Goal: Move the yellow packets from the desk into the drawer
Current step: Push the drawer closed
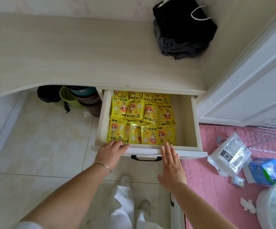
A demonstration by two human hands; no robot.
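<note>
The white drawer (186, 123) stands pulled out below the desk top (68, 52). Several yellow packets (142, 119) with a cartoon figure lie flat in rows across its left and middle part; its right side is bare. My left hand (111, 153) rests on the drawer's front rim at the left, fingers over the edge near the front packets. My right hand (172, 164) is flat with straight fingers, fingertips at the front rim right of the black handle (146, 158). Neither hand holds a packet. No yellow packet shows on the desk top.
A black bag (183, 28) with grey cloth sits at the desk's back right. Green and brown baskets (79, 100) stand under the desk. A pink mat (216, 187) on the right carries a white plastic pack (229, 154), a blue package (266, 171) and a wire rack (272, 134). A white door (257, 80) stands right.
</note>
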